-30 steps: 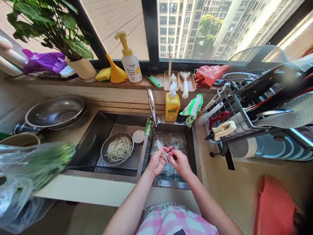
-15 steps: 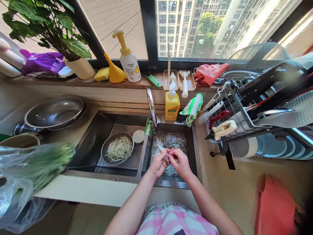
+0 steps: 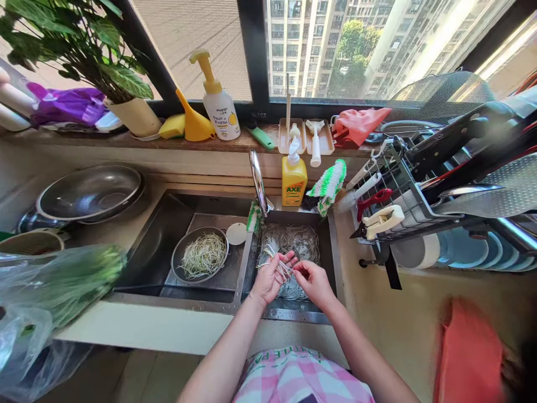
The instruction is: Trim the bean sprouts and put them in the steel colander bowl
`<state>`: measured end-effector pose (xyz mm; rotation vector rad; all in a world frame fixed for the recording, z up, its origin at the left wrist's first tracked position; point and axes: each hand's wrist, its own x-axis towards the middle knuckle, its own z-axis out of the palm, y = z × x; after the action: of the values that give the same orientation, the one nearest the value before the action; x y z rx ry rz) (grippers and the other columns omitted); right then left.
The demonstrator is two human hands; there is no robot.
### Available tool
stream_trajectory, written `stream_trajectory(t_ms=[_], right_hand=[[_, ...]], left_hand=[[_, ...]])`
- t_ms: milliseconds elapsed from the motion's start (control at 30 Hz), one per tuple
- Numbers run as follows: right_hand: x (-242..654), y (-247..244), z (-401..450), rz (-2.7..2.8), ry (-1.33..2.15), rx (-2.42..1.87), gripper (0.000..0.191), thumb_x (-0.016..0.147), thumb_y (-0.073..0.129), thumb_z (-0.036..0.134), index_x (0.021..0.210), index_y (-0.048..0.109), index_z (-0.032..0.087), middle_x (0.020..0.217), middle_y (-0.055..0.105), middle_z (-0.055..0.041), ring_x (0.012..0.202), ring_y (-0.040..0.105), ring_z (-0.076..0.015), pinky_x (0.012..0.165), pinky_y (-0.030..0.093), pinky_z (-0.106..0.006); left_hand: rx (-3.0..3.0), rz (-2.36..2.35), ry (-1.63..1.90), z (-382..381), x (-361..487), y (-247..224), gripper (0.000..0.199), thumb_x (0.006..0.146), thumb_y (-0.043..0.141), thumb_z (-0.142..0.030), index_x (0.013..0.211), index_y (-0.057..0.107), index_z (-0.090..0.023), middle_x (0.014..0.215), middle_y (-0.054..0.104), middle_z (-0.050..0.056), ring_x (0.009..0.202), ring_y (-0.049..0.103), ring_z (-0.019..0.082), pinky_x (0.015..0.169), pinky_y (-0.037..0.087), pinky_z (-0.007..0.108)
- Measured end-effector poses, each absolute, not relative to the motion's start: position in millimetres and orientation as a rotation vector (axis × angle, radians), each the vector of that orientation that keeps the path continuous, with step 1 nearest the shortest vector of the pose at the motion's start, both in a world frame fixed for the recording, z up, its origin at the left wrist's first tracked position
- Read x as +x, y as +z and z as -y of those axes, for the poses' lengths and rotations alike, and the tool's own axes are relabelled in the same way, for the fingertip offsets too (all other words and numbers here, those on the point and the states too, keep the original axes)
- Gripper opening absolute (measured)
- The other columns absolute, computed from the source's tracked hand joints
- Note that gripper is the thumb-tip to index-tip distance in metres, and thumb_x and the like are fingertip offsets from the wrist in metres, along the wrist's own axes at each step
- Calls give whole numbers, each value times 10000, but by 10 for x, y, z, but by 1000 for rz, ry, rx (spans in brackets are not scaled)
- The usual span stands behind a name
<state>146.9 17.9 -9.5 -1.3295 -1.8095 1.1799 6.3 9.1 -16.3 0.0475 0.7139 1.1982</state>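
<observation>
Over the right sink basin (image 3: 333, 263), my left hand (image 3: 268, 282) holds a small bunch of bean sprouts (image 3: 282, 268) across its palm, fingers partly curled. My right hand (image 3: 314, 282) is beside it, thumb and fingertips pinched at the ends of the sprouts; what exactly sits in the pinch is too small to make out. Below both hands, more sprouts lie in water (image 3: 300, 238) in the basin. In the left basin stands a round metal pan (image 3: 175, 267) with a heap of bean sprouts (image 3: 204, 254) in it.
A faucet (image 3: 258, 182) rises between the basins, with a yellow soap bottle (image 3: 293, 182) beside it. A wire rack (image 3: 413, 184) with knives and utensils stands right. Left are a wok (image 3: 90, 193) and a plastic bag of green vegetables (image 3: 79, 285).
My right hand has drawn slightly apart from my left. The left fingers have opened somewhat, showing more of the sprouts in the palm. The view has shifted a little.
</observation>
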Motion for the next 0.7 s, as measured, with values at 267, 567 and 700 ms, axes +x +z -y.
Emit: stream_trajectory(t_ms=[267, 567, 700], right_hand=[[1401, -306, -180, 1668, 1087, -1535, 86, 726, 466, 187, 643, 485, 180, 571, 484, 29, 509, 426, -103, 487, 326, -199], [1562, -40, -696, 1860, 1082, -1041, 228, 833, 441, 221, 990, 605, 203, 830, 573, -37, 725, 523, -128, 648, 420, -238], [1651, 114, -840, 2231, 950, -808, 273, 861, 419, 207, 1060, 600, 246, 815, 535, -31, 728, 510, -118, 662, 409, -229]], left_hand=[[141, -769, 1227, -58, 100, -110, 146, 785, 542, -294, 780, 510, -152, 820, 668, 58, 856, 622, 173, 852, 423, 345], [516, -750, 742, -29, -79, 53, 227, 796, 500, -356, 751, 517, -134, 628, 582, 19, 502, 525, 81, 606, 452, 265], [591, -709, 597, -77, -149, 69, 232, 799, 487, -361, 736, 511, -139, 538, 514, -20, 407, 410, 43, 544, 426, 236]])
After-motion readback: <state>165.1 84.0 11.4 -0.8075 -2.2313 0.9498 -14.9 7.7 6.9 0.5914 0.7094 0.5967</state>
